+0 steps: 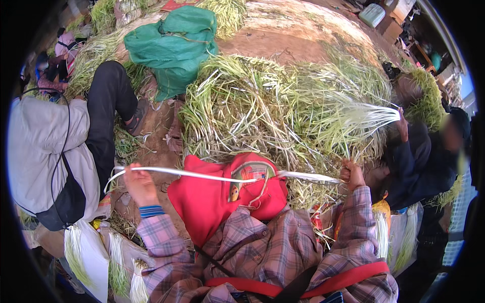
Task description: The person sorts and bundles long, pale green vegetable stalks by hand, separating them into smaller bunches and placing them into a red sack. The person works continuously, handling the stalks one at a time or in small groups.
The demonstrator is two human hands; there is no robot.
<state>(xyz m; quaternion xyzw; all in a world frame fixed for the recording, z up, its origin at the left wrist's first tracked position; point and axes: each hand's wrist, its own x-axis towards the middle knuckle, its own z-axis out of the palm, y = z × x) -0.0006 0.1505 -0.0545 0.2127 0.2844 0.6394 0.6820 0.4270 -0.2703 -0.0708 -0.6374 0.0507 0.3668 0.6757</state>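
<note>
My left hand (pixel 141 185), in a striped blue cuff, pinches a long white stalk (pixel 197 174). One end curls past my fingers at the left, and the other reaches over the red cloth (pixel 204 197) on my lap. Farther right, my right hand (pixel 353 175) is closed around a thin bunch of white stalks (pixel 310 176) that points left, towards the first stalk. A few pale green leaves rise behind that fist. Before me lies a large heap of long green-and-white stalks (pixel 246 102), which look like blanched chives.
A tied green woven sack (pixel 174 45) stands beyond the heap. At left sits a person in a beige jacket (pixel 49 125); at right a person in dark clothes (pixel 420 174) holds up a white-stemmed bunch (pixel 379 115). Tied bundles (pixel 119 261) lie near my left side.
</note>
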